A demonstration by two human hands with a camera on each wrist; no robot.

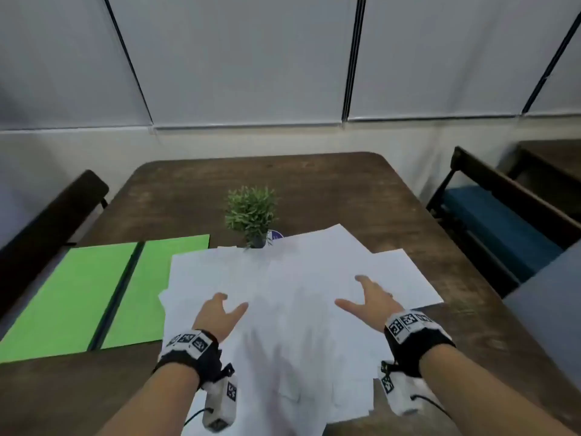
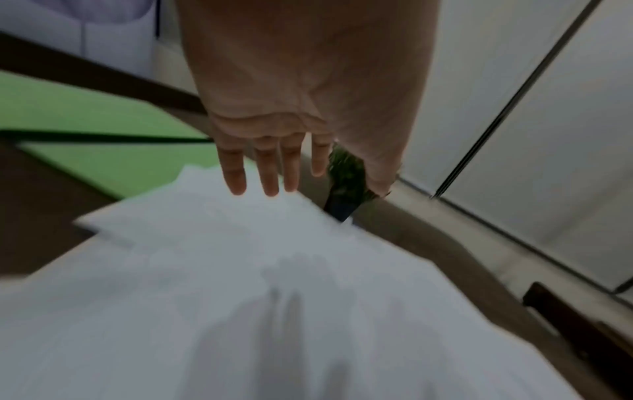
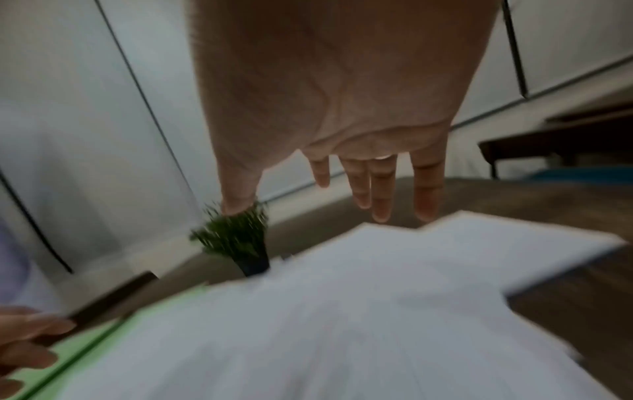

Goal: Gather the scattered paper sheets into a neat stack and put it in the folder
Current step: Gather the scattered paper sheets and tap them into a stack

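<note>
Several white paper sheets (image 1: 298, 294) lie fanned and overlapping on the brown table (image 1: 314, 190), reaching down to its near edge. A green folder (image 1: 94, 287) lies open and flat to their left, its right leaf partly under the sheets. My left hand (image 1: 221, 313) hovers palm down over the left part of the sheets (image 2: 240, 270), fingers (image 2: 267, 173) straight and spread, holding nothing. My right hand (image 1: 367, 297) hovers the same way over the right part of the sheets (image 3: 377, 297), fingers (image 3: 380, 189) straight. The folder (image 2: 85, 113) (image 3: 103, 330) shows green in both wrist views.
A small potted plant (image 1: 251, 215) stands just beyond the sheets at the table's middle. A dark chair back (image 1: 47, 221) is at the left, a bench with a blue cushion (image 1: 496, 221) at the right. A grey surface (image 1: 550, 303) juts in at the right.
</note>
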